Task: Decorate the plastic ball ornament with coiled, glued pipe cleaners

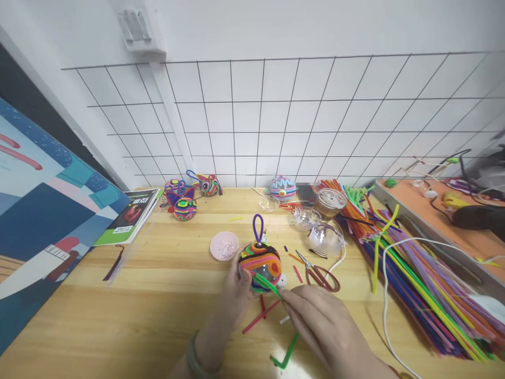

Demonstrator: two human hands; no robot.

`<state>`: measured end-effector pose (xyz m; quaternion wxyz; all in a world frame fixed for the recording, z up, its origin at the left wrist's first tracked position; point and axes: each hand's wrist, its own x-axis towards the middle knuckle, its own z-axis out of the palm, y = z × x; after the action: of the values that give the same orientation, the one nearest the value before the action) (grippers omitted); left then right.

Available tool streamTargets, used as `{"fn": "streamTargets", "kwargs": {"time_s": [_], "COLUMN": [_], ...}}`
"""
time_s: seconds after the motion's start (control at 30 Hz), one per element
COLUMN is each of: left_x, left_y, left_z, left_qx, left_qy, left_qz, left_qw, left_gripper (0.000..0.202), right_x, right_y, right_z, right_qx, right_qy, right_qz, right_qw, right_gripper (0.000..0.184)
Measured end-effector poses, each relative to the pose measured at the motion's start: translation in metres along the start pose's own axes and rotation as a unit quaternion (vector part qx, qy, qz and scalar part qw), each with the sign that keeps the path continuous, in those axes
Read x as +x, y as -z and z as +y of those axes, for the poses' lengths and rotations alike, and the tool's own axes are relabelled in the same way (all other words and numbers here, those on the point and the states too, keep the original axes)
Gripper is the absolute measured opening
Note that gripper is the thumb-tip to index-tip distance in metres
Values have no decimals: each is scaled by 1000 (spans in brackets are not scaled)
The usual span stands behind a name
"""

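In the middle of the picture, the left hand (233,289) holds a stripy ball (258,258), and the right hand (328,322), lower down, pinches a green fuzzy stick (268,285) at its front.

A black wire grid (262,100) is set against a white wall (300,26). Below the grid, a wooden table (158,295) is seen.

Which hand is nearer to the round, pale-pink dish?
Left: the left hand is just in front of the dish, slightly right; the right hand is farther right, lower in the picture.
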<state>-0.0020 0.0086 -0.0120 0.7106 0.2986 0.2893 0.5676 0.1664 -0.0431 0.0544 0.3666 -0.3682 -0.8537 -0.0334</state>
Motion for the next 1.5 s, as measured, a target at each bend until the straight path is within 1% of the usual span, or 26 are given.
{"fn": "streamTargets", "kwargs": {"time_s": [0.17,0.3,0.47,0.63,0.7,0.8,0.9,0.97,1.03,1.13,1.2,1.3,1.4,1.5], "left_x": [-1,-4,-4,-3,-3,-3,-4,-5,-5,-6,-6,-5,-5,-4], "left_y": [-2,-5,-5,-5,-6,-7,-10,-12,-14,-15,-14,-12,-10,-10], "left_z": [2,5,7,8,8,8,11,14,16,18,17,16,15,16], "left_qx": [-5,-4,40,76,93,112,88,46,4,-32,-43,-48,-47,-47], "left_qy": [8,13,-3,4,0,-4,-3,21,53,85,96,97,101,112], "left_qz": [-36,-52,-47,-39,-26,-20,-12,-11,-25,-43,-45,-49,-54,-53], "left_qw": [999,999,998,996,995,994,996,999,998,995,993,993,992,991], "left_gripper": [85,82,78,62,59,55,55,55,53,47,43,40,35,32], "right_x": [-1,-2,-2,-4,-5,-5,-5,-4,-3,-3,-4,-6,-7,-5], "right_y": [-3,-2,-2,-4,-4,-5,-5,-5,-4,-4,-4,-6,-5,-4], "right_z": [6,6,6,8,8,8,9,10,11,11,11,11,13,14], "right_qx": [-17,-34,-56,-67,-69,-66,-52,-32,-15,-9,-16,-29,-28,-14], "right_qy": [6,14,22,19,18,16,11,3,-1,1,-1,-3,7,17], "right_qz": [-11,-23,-24,-27,-30,-37,-29,-20,-10,-9,-23,-39,-56,-87], "right_qw": [1000,999,998,997,997,997,998,999,1000,1000,1000,999,998,996], "right_gripper": [23,23,23,27,27,27,26,25,25,28,32,37,40,40]}}
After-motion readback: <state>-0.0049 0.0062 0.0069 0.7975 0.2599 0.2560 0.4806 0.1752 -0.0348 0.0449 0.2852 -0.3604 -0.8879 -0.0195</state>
